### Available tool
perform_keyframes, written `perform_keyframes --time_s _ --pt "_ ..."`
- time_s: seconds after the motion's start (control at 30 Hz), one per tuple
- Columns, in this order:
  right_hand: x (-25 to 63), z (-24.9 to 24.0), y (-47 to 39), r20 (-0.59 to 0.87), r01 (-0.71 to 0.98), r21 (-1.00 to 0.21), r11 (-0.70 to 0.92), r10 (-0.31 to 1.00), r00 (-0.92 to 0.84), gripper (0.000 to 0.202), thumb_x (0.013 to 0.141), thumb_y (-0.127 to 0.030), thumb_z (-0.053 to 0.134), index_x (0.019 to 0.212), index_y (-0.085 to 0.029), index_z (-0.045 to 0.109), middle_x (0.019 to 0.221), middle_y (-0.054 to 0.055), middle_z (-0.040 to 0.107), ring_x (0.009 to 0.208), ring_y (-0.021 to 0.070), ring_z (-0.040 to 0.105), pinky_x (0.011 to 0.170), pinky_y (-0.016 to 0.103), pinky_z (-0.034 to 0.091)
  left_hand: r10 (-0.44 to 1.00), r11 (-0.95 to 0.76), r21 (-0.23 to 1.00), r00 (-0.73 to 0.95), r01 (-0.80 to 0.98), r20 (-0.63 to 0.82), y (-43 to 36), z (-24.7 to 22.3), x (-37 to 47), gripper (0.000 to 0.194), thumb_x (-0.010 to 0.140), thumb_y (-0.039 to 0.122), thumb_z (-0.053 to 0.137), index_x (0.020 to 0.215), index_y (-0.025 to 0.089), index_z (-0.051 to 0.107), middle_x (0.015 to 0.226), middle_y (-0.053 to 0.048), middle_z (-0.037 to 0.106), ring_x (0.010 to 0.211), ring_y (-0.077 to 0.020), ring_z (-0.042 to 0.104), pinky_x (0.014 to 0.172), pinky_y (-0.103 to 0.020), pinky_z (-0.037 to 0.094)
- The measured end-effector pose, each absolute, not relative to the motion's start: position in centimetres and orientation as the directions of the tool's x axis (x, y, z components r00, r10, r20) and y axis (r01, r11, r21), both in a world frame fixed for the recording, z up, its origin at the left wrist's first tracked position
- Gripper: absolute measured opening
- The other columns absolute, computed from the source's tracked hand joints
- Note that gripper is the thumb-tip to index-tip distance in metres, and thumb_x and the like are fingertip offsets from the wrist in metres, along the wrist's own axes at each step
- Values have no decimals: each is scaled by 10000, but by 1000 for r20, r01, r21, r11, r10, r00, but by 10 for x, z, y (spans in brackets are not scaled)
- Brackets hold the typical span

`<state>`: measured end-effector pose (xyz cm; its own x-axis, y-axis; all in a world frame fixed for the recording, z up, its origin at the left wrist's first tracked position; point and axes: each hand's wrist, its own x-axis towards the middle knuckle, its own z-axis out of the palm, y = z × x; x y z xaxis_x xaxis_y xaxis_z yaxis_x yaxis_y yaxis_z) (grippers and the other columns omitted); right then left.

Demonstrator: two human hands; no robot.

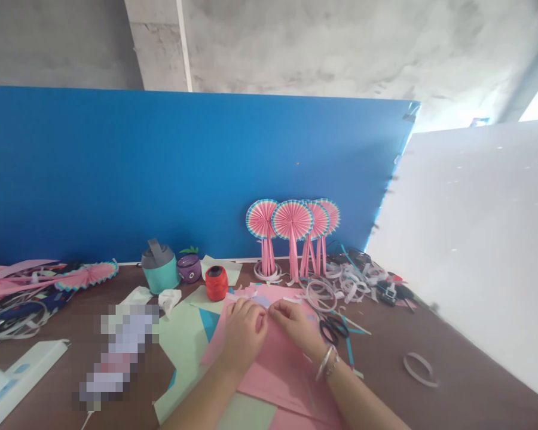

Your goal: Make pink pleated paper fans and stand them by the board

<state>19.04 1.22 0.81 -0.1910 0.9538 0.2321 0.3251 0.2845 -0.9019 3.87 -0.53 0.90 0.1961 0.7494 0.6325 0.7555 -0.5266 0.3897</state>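
Both hands meet over a stack of pink paper [278, 376] on the brown table. My left hand [245, 327] has its fingers curled together, and my right hand [293, 321] pinches close beside it, the fingertips nearly touching. What they hold between them is too small to make out. Green paper sheets [183, 334] lie under and left of the pink stack. Black scissors [334, 328] rest just right of my right hand. Behind the hands, round pink pleated paper fans [292, 221] stand against the blue panel.
A red spool [217, 283], a purple cup [189, 269] and a teal container [160, 269] stand behind on the left. White strips [354, 280] are heaped at the right back, and a strip ring [419, 369] lies right. A white power strip [22, 379] sits far left.
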Motion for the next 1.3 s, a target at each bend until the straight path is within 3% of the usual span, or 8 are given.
perform_keyframes --time_s 0.53,0.87,1.13,1.3 --pt "187 12 8 209 296 -920 255 961 -179 274 791 -427 530 679 -193 617 701 23 662 703 184 607 660 281 478 772 -476 273 248 836 585 -7 12 42 114 766 111 521 711 210 528 766 -32 637 821 -241 557 733 -383 355" --pt "186 13 8 213 269 -927 260 958 -194 268 784 -418 538 691 -185 633 712 36 672 709 193 608 674 293 474 799 -464 363 205 808 565 -5 8 42 140 772 125 521 665 212 501 693 -9 623 790 -225 566 715 -368 342" --pt "185 12 7 212 294 -919 262 958 -191 290 792 -423 531 679 -176 634 700 39 667 697 182 594 662 279 459 776 -472 320 215 822 593 -5 8 43 148 763 113 509 645 202 502 705 -21 617 801 -226 560 725 -363 337" --pt "185 10 8 179 260 -937 233 960 -215 319 783 -463 539 700 -173 643 712 40 666 705 184 592 662 278 455 807 -458 405 179 791 563 -4 7 42 150 748 97 497 638 199 497 673 -2 597 772 -208 547 711 -343 335"
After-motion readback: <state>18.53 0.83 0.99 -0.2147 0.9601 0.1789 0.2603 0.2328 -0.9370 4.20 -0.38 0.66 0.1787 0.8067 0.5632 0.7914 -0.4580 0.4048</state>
